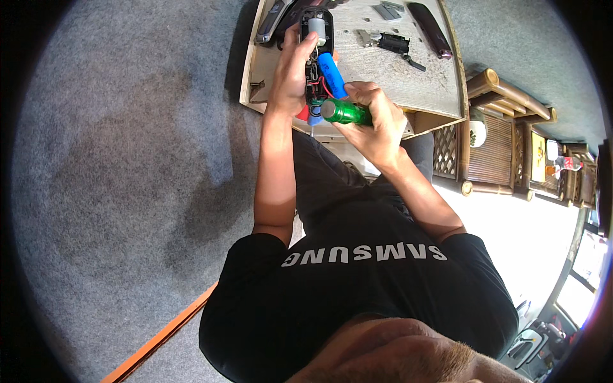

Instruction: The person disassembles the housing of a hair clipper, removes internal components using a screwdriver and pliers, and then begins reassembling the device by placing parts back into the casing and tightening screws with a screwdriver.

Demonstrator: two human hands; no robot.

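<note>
My left hand (pixel 295 75) is closed around an opened black hair clipper body (pixel 307 96), its thumb lying along a silver motor (pixel 317 30). Red and dark wires run inside the body. A blue battery cell (pixel 331 71) sits tilted at its right side. In my right hand (pixel 382 121) is a green cylinder (pixel 345 111) with a flat grey end; whether it is a tool handle or a cell I cannot tell. The right fingertips come close to the blue cell's lower end. A small blue piece (pixel 315 117) with a thin metal rod shows below the body.
The pale wooden table (pixel 357 13) carries a maroon casing (pixel 430 30), black and silver clipper parts (pixel 391 42), flat grey pieces (pixel 387 11) and a silver-grey device (pixel 274 20). Bamboo furniture (pixel 491 153) stands to the right. Grey carpet (pixel 128 159) covers the floor at left.
</note>
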